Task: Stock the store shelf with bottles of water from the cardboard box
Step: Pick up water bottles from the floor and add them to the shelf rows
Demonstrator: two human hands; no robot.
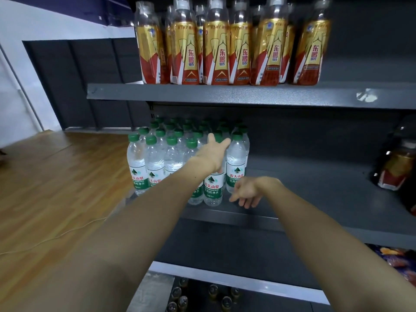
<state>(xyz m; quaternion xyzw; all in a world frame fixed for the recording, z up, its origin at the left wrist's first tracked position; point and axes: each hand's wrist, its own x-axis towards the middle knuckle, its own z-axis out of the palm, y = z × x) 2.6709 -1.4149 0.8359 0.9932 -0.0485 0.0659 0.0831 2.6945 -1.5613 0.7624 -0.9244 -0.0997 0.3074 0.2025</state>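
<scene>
The dark grey store shelf (326,192) takes most of the view. Its middle level holds a block of green-capped water bottles (155,158) at the left end, standing upright in close rows, and the rest of this level, to the right, is bare metal. On the level above stand gold-and-red drink bottles (216,46). The cardboard box is not visible in the view.

The person's left hand (213,152) reaches into the block and lies over the shoulder of the front water bottle (212,188), with the thumb raised and the fingers spread forward toward the neighbouring caps. It seems to press or steady this bottle, but whether the fingers wrap around it cannot be told, because the hand itself hides the contact. The right hand (246,192) hangs just beside the rightmost water bottle (236,163), fingers loose and pointing down, and it holds nothing.

The step in hand appears to be setting the newest bottle into line. To do it well, the person should push low on the body and not on the cap, so the bottle slides and does not tip into the row behind. The free hand can guard the open right side, where nothing stops a fall. Labels should face forward, and the next column should begin on the bare metal to the right.
</scene>
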